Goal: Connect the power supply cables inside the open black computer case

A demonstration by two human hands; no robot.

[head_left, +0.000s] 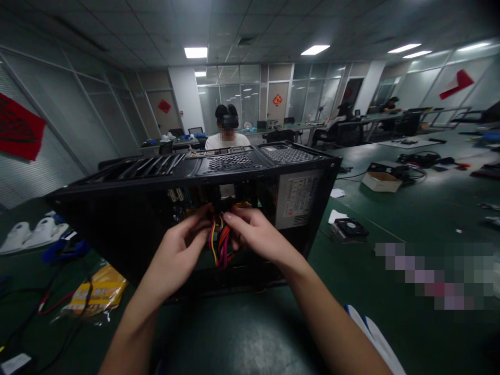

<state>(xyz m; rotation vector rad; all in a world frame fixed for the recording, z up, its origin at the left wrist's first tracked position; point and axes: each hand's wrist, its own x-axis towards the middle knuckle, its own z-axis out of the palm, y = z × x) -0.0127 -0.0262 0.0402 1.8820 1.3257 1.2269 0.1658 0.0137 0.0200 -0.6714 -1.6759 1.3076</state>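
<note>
A black computer case (113, 229) lies on the green table with its open side facing me. Inside it hangs a bundle of coloured power cables (222, 242), red, yellow, orange and black. My left hand (182, 245) reaches in from the left, its fingers closed around the cables' upper left side. My right hand (255, 232) is closed on the same bundle from the right, thumb on top. The fingertips are partly hidden in the dark interior. A power supply (297, 200) with a white label sits inside at the right.
A black fan (349, 229) and a small open cardboard box (380, 181) lie to the right. A yellow packet (97, 291) and loose black cables (74, 328) are at the left. White gloves (375, 333) lie near my right forearm. Another person (227, 138) sits behind the case.
</note>
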